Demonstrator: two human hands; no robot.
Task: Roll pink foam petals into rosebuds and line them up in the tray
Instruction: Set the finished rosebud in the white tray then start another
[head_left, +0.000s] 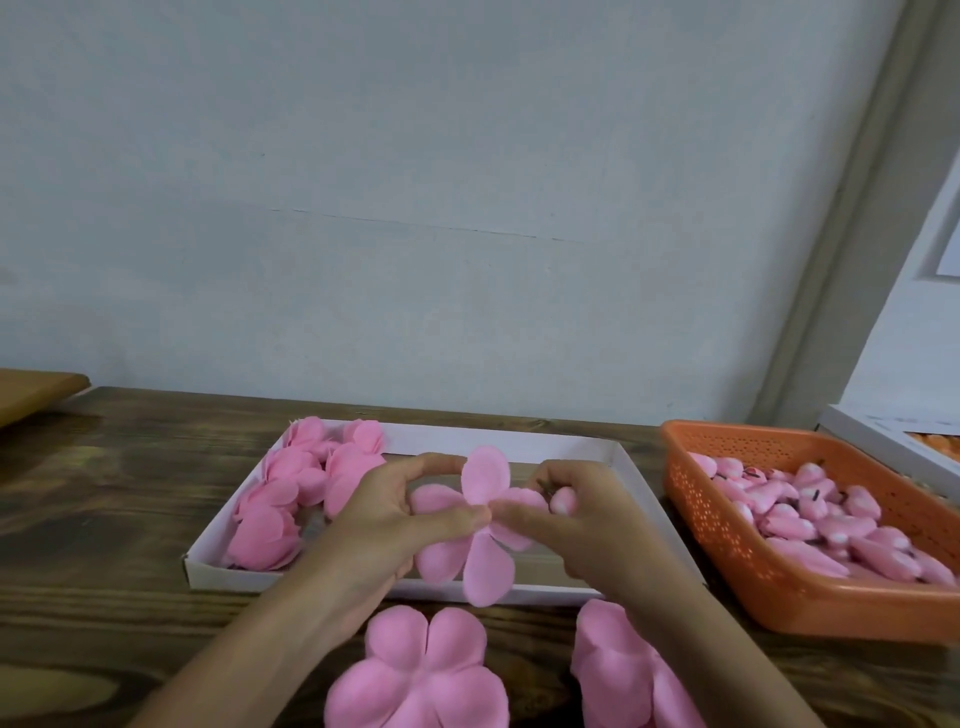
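While left hand (384, 514), right hand (576, 519) pinch it, petal piece (483, 478) above tray (519, 439)

A shallow white tray (218, 574) holds pink rosebuds (291, 499) bunched at its left end. A flat five-lobed petal piece (480, 525) spreads open above the tray's middle. Another petal piece (415, 675) and a petal pile (623, 675) lie just in front of the tray.

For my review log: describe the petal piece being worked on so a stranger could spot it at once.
Find the white tray at centre. Over its near edge, the left hand and right hand pinch one flat pink petal piece at its centre. Unlike the petal stacks lying nearer, it is lifted.
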